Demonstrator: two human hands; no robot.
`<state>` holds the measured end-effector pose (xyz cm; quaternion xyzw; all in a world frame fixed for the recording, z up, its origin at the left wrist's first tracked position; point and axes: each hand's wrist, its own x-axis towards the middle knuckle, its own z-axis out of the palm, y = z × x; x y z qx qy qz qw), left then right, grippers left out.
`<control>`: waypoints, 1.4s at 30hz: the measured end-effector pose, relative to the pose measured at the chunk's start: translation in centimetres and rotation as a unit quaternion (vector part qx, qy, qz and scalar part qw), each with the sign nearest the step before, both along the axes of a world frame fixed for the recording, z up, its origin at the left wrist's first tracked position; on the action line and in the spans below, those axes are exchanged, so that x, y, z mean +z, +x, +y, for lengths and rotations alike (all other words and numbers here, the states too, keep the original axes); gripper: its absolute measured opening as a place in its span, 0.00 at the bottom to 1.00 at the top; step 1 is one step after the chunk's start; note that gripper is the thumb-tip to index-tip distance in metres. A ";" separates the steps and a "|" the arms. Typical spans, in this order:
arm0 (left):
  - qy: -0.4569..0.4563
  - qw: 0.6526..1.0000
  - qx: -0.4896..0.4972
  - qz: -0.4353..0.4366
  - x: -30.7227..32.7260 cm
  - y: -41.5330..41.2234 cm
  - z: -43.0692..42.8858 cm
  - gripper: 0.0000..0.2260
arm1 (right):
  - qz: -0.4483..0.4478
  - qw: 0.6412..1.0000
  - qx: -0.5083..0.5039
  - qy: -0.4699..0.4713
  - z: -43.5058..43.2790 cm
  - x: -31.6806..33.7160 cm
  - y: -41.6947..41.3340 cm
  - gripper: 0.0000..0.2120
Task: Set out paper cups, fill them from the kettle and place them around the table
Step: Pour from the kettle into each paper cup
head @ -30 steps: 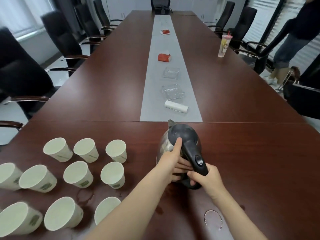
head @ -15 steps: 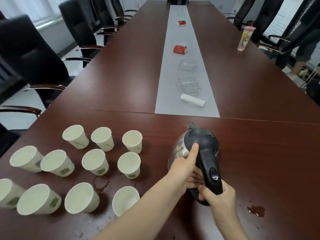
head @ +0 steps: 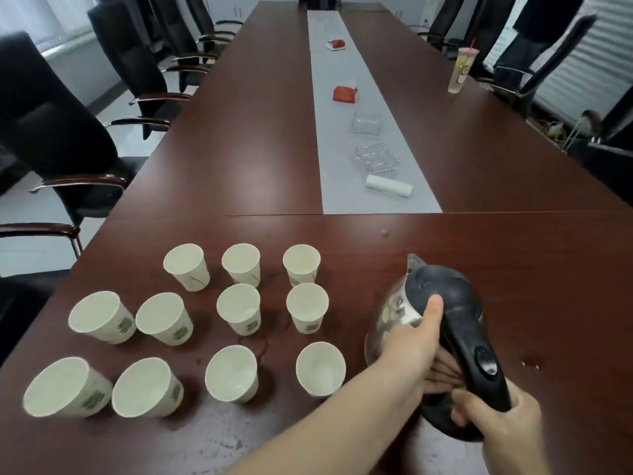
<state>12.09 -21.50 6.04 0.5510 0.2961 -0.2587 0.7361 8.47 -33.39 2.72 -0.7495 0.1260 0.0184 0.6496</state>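
Several white paper cups [head: 238, 308] stand upright in rows on the dark wooden table [head: 513, 269], left of the kettle. The steel kettle [head: 442, 296] with a black lid and black handle is at the lower right, its spout pointing away from me. My right hand [head: 496, 419] grips the handle's lower end. My left hand [head: 411, 347] wraps the kettle's body under the handle, with the thumb pressed on the lid. The nearest cup [head: 320, 368] stands just left of my left forearm.
A grey runner [head: 329, 132] down the table's middle carries a white roll [head: 388, 189], two glass ashtrays [head: 375, 157] and red tissue packs [head: 345, 94]. A plastic drink cup [head: 462, 70] stands far right. Black chairs [head: 51, 132] line both sides. Wet patches mark the table among the cups.
The view has swung left and down, so the cups now sit nearer the middle. Both hands keep their hold on the kettle, which shows further right and low in the frame.
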 end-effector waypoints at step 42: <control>-0.094 0.992 0.080 0.034 2.1 -17.5 2.8 0.39 | 0.058 0.984 0.163 -0.031 1.7 4.5 -14.5 0.07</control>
